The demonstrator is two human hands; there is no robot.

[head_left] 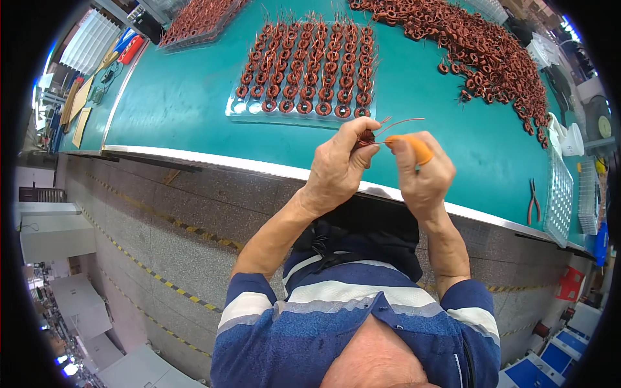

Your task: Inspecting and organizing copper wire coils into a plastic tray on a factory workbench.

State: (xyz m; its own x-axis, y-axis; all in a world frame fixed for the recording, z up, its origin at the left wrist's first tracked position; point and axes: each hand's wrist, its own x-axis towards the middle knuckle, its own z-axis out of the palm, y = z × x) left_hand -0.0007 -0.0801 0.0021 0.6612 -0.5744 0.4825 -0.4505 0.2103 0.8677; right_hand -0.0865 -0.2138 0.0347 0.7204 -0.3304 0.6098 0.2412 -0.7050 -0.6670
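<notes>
Between the thumb and fingers of my left hand is a copper-wound toroid coil, held over the table's front edge. Loose copper wire ends stick out from it to the right. My right hand wears an orange finger cot and pinches one of the coil's wire ends close beside the left hand. Just beyond both hands lies a clear plastic tray with rows of similar coils, their wires pointing up. A couple of pockets at its near left corner hold no coil.
A large heap of loose coils spreads over the back right of the green table. Another filled tray stands at the back left. Pliers with red handles lie at the right, next to upright clear trays.
</notes>
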